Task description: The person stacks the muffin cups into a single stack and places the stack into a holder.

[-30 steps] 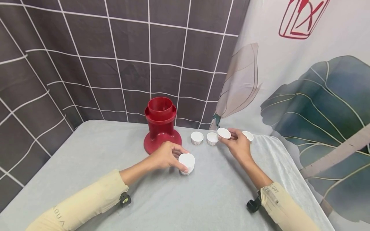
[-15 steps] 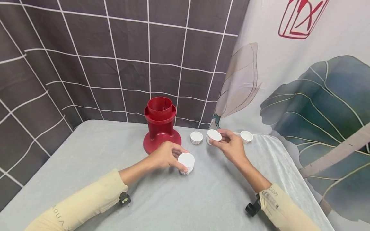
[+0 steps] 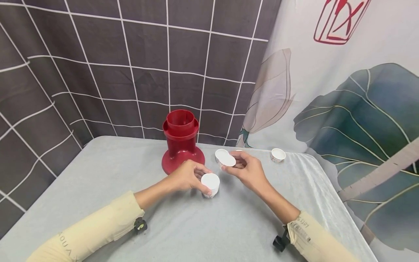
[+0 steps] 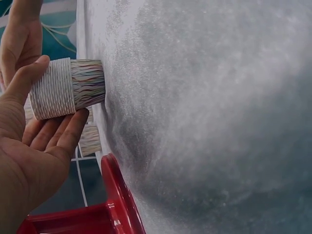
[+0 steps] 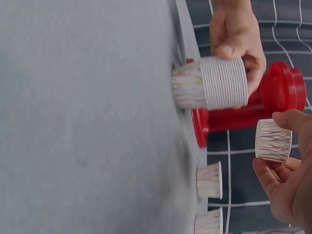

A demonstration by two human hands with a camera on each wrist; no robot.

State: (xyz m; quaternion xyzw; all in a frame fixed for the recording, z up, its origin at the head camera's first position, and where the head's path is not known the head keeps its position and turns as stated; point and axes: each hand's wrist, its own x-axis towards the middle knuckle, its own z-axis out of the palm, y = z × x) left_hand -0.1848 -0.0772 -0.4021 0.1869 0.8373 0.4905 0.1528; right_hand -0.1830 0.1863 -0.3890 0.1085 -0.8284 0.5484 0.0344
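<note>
My left hand point(image 3: 188, 176) grips a tall stack of nested paper baking cups point(image 5: 224, 83) from the side, thumb and fingers around the white ridged rims. The stack stands upright on the cloth, its patterned bottom part toward the table in both wrist views. My right hand point(image 3: 250, 170) pinches a single paper baking cup point(image 5: 274, 140) with coloured streaks, lifted above the cloth to the upper right of the stack. In the head view this cup overlaps another standing cup point(image 3: 220, 152). One more cup point(image 3: 239, 150) is mostly hidden behind my right hand.
A red plastic stand point(image 3: 180, 145) with a round base and open cylindrical top stands just behind my left hand. Another cup point(image 3: 278, 155) sits near the back edge on the right. A pale grey cloth point(image 3: 203, 233) covers the table; a dark grid-patterned curtain point(image 3: 98, 80) hangs behind.
My right hand has carried its single cup leftward past the standing cups, closer to the stack. My left hand and the stack have stayed in place.
</note>
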